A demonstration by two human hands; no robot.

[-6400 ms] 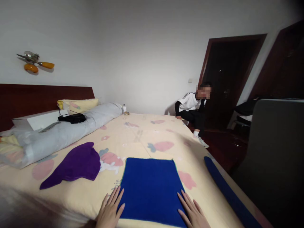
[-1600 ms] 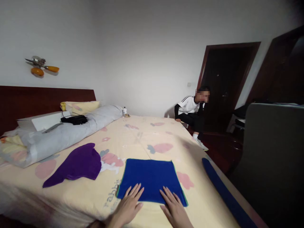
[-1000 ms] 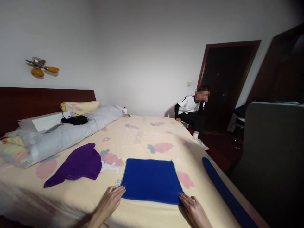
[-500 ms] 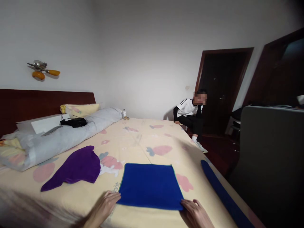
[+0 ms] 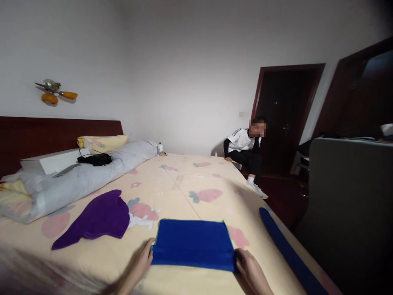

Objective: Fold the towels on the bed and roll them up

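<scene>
A rectangular blue cloth [image 5: 192, 243] with thin green edging lies on the bed in front of me. Its near part looks slightly raised, with a faint crease across it. At its left side my left hand [image 5: 145, 256] is closed, fingers and thumb pinching the edge near the close corner. My right hand [image 5: 247, 262] grips the opposite side at the near right corner, its fingertips partly hidden behind the fabric. To the left a purple cloth [image 5: 100, 217] lies loosely spread, apart from my hands. A long, narrow dark blue strip [image 5: 285, 248] runs along the right bed edge.
The patterned bedsheet [image 5: 181, 184] covers the bed. A rolled grey-white quilt [image 5: 92, 176] carries a black bag [image 5: 95, 159] and white box [image 5: 63, 162]. A small bottle [image 5: 160, 148] stands far back. A person [image 5: 242, 143] sits at the far corner; a grey chair back [image 5: 350, 205] is right.
The blue cloth's far edge has come nearer and its near part has lifted a little. My fingers, flat along its near corners before, have closed around its sides.
</scene>
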